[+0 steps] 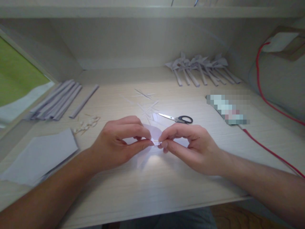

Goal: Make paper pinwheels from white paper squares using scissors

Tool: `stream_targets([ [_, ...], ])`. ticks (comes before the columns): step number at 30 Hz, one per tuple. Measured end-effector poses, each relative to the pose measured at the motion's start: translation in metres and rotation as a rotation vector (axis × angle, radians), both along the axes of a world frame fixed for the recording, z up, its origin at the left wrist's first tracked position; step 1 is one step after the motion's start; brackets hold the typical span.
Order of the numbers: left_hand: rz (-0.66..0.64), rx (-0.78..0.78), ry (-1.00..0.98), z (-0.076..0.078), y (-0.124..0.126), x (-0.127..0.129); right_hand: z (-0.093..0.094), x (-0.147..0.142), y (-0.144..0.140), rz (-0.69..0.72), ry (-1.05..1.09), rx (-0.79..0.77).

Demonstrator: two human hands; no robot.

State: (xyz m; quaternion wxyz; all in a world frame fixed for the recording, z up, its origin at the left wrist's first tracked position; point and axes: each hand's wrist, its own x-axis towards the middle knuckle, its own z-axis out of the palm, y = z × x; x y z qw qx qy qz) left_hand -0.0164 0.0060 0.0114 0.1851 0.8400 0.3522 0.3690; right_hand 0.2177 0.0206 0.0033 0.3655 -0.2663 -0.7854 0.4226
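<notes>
A white paper pinwheel, its corners curled in, is held low over the desk between both hands. My left hand pinches it near the centre with thumb and fingertips. My right hand is closed on the same folded middle from the other side. A thin, pale, toothpick-like sliver shows between the fingertips, partly hidden by them. Just beyond the hands lie scissors with black handles, blades pointing left, and a small paper scrap. Loose toothpicks are scattered farther back.
Rolled paper tubes are piled at the left, one tube apart. Small whitish pieces with sticks lie near a paper stack. Several pinwheels stand at back right. A blurred device has a red cable.
</notes>
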Motion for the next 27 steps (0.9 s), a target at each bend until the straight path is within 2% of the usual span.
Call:
stream_targets([
  [9, 0.026, -0.034, 0.015, 0.0018, -0.0009, 0.0017, 0.0016, 0.0005, 0.0011, 0.021, -0.015, 0.032],
  [18, 0.018, -0.150, 0.035, 0.0009, -0.0026, 0.0013, -0.0014, 0.0029, 0.0013, 0.046, -0.057, 0.082],
  [27, 0.009, -0.167, 0.011, 0.0009, -0.0008, 0.0013, -0.0020, 0.0021, 0.0020, 0.022, -0.064, 0.089],
])
